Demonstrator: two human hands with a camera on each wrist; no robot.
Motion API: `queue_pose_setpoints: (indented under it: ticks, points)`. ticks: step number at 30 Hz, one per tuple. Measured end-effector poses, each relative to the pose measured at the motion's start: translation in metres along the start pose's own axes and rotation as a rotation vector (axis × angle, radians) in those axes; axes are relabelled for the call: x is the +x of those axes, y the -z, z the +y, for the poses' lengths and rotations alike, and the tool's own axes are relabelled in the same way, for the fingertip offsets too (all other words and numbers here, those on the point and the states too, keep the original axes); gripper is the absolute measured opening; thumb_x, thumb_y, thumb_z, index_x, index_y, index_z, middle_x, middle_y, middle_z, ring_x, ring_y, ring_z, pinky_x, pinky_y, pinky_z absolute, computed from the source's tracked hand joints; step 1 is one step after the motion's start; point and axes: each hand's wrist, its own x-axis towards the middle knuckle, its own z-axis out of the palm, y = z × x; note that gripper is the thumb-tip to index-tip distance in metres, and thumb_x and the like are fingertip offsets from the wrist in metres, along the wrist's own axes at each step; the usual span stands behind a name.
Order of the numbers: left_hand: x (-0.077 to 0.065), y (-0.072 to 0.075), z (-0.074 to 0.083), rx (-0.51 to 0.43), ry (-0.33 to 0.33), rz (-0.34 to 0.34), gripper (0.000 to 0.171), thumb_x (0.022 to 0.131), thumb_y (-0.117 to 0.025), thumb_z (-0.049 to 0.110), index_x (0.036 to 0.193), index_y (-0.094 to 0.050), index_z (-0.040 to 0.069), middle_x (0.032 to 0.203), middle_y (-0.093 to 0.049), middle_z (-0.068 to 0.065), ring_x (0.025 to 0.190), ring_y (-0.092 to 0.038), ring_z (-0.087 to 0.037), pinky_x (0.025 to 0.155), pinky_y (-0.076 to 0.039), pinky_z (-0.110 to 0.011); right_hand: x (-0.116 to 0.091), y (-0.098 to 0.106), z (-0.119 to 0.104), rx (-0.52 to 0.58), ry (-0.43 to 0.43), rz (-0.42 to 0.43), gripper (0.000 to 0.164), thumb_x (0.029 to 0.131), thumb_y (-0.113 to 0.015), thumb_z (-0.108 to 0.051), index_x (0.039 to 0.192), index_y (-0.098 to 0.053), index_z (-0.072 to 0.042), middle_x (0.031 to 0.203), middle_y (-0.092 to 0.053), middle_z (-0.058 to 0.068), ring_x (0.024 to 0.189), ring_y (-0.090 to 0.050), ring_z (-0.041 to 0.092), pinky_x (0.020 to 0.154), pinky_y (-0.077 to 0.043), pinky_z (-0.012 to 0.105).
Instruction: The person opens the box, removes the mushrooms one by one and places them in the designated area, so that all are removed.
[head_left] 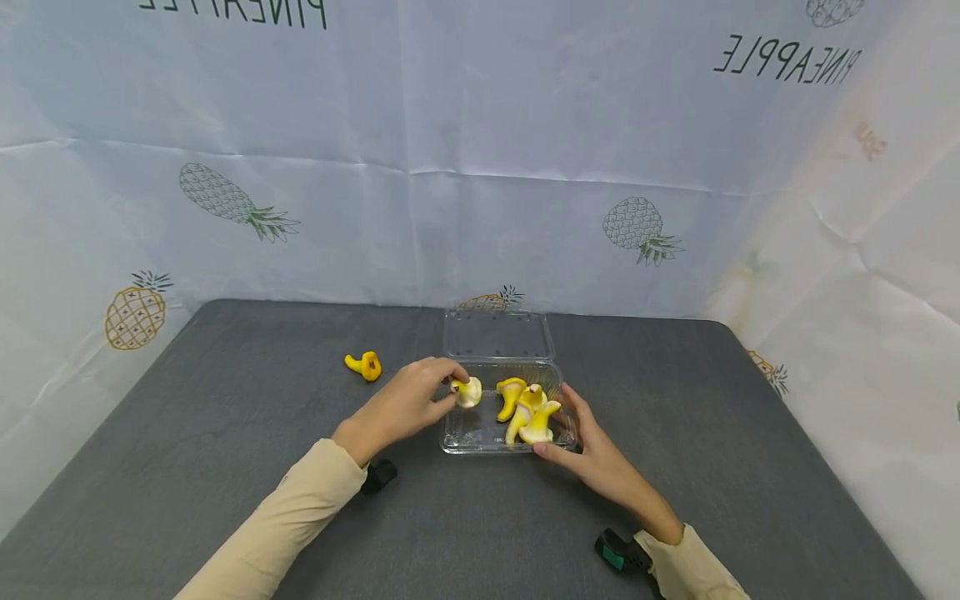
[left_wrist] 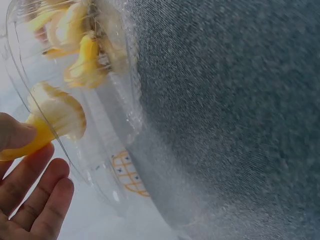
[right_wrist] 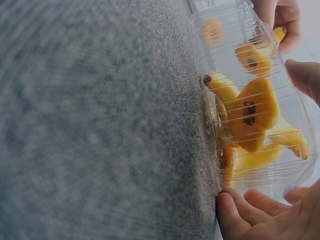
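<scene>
My left hand (head_left: 408, 402) pinches a yellow mushroom (head_left: 469, 392) by its stem between thumb and fingers, over the left part of a clear plastic clamshell box (head_left: 468, 442). In the left wrist view, the held mushroom's (left_wrist: 60, 112) pale, frilled cap points toward the box. Several more yellow mushrooms (head_left: 538, 423) lie piled in the box's right half. My right hand (head_left: 596, 458) holds the box's near right corner, thumb at the front rim and fingers along the right side. The right wrist view shows dark marks on the mushrooms (right_wrist: 256, 112) through the ribbed wall.
The clear lid (head_left: 497, 335) is folded back behind the box. Another yellow mushroom (head_left: 365, 365), curled in shape, lies on the dark grey table (head_left: 247, 400) left of the box. A white pineapple-print cloth (head_left: 450, 125) hangs behind the table.
</scene>
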Motion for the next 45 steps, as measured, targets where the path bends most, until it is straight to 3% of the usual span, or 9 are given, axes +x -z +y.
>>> queue_pose_setpoints:
  ticks: [19,23,27,30,34,42,45]
  points:
    - [-0.011,0.007,-0.015,-0.053,0.088,0.031,0.019,0.088,-0.070,0.000,0.103,-0.064,0.009,0.102,-0.069,-0.005,0.098,-0.067,-0.022,0.085,-0.058,-0.037,0.000,-0.001,0.000,0.001,0.002,0.005,0.103,0.090,-0.073,-0.037,0.160,0.001,-0.016,0.167,-0.007,0.015,0.147,-0.031,0.042,0.114,-0.029,0.067]
    - [-0.012,0.008,-0.017,-0.038,0.084,0.028,0.029,0.088,-0.070,0.000,0.115,-0.063,0.007,0.110,-0.071,-0.008,0.097,-0.068,-0.021,0.081,-0.058,-0.034,0.000,-0.001,0.000,-0.002,0.001,0.005,0.103,0.091,-0.072,-0.038,0.160,0.001,-0.016,0.166,-0.008,0.016,0.147,-0.031,0.042,0.114,-0.029,0.067]
    - [-0.012,0.010,-0.019,-0.055,0.083,-0.033,0.051,0.091,-0.065,-0.001,0.139,-0.054,0.010,0.130,-0.066,-0.012,0.063,-0.059,-0.014,0.059,-0.051,-0.025,0.000,0.000,0.000,-0.005,0.005,0.002,0.103,0.091,-0.072,-0.038,0.160,0.001,-0.016,0.166,-0.009,0.017,0.147,-0.031,0.042,0.114,-0.029,0.067]
    - [-0.013,0.011,-0.019,-0.063,0.083,-0.091,0.059,0.092,-0.061,-0.002,0.147,-0.048,0.016,0.139,-0.060,-0.010,0.061,-0.049,-0.012,0.057,-0.044,-0.024,0.000,0.000,0.001,-0.005,0.010,0.001,0.102,0.091,-0.072,-0.038,0.160,0.001,-0.016,0.166,-0.010,0.017,0.147,-0.031,0.042,0.114,-0.030,0.066]
    - [-0.013,0.010,-0.019,-0.042,0.072,-0.109,0.056,0.092,-0.060,-0.002,0.145,-0.051,0.014,0.141,-0.059,-0.008,0.089,-0.056,-0.014,0.071,-0.045,-0.028,-0.001,0.000,0.001,-0.007,0.016,-0.001,0.102,0.091,-0.071,-0.038,0.160,0.001,-0.016,0.166,-0.010,0.017,0.147,-0.031,0.042,0.114,-0.030,0.066]
    - [-0.012,0.009,-0.019,-0.051,0.062,-0.081,0.050,0.093,-0.066,0.005,0.141,-0.054,0.008,0.139,-0.061,-0.009,0.121,-0.062,-0.027,0.092,-0.054,-0.041,-0.001,0.000,0.000,-0.005,0.017,-0.003,0.102,0.092,-0.071,-0.037,0.160,0.001,-0.016,0.166,-0.010,0.017,0.147,-0.032,0.042,0.113,-0.030,0.066]
    - [-0.012,0.010,-0.018,-0.080,0.080,-0.088,0.052,0.092,-0.070,0.013,0.141,-0.054,0.007,0.140,-0.060,-0.010,0.123,-0.061,-0.029,0.098,-0.053,-0.046,-0.001,0.000,-0.001,-0.007,0.015,-0.002,0.102,0.091,-0.072,-0.037,0.160,0.001,-0.016,0.165,-0.011,0.018,0.147,-0.032,0.042,0.113,-0.030,0.067]
